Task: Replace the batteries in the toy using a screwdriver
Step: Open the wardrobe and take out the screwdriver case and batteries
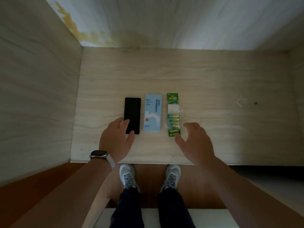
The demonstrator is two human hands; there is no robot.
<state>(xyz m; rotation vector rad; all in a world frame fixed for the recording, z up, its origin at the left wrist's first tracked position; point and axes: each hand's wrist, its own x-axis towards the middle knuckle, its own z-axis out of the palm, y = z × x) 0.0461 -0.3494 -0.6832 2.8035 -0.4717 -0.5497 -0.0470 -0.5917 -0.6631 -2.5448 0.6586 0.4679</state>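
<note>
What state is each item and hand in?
black rectangular object: lying flat.
blue screwdriver-set box: closed, flat.
battery pack: flat, partly emptied, batteries remain.
left hand: open, fingers over the black rectangular object's near end.
right hand: open, empty, beside battery pack.

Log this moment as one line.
left hand: open, over black case | right hand: open, beside battery pack | blue box: untouched

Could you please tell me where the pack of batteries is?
In the head view, the pack of batteries lies on the table, just right of the light blue box, with the right hand close by its near end.
</note>
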